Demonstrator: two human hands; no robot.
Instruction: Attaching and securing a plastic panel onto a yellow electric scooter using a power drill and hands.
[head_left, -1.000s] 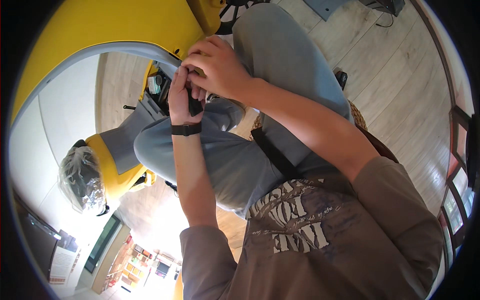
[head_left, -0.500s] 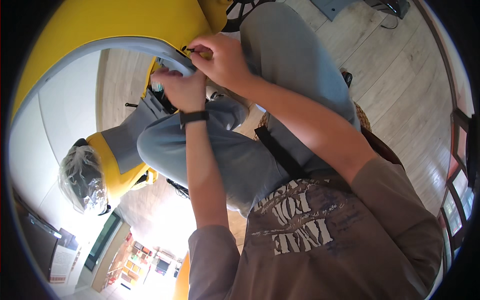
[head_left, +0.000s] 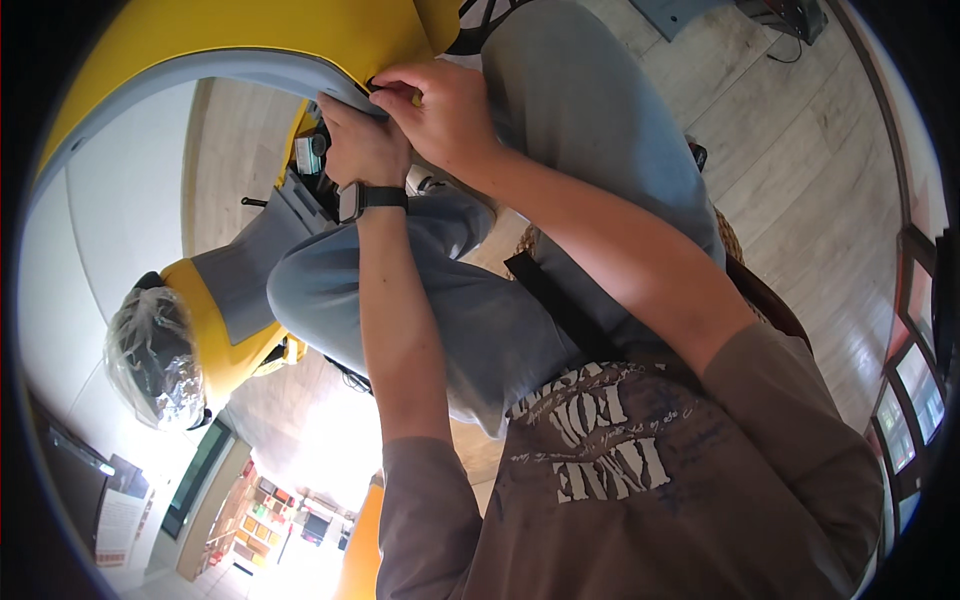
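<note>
One small black fastener (head_left: 374,85) is pinched between thumb and forefinger of my right hand (head_left: 445,113) at the yellow body panel's (head_left: 240,28) near edge, less of it showing than half a second ago. Just left, my left hand (head_left: 366,150) has turned, exposing my smartwatch's (head_left: 351,203) face, fingers raised to the gray trim (head_left: 225,65); whether they grip anything, I cannot tell.
</note>
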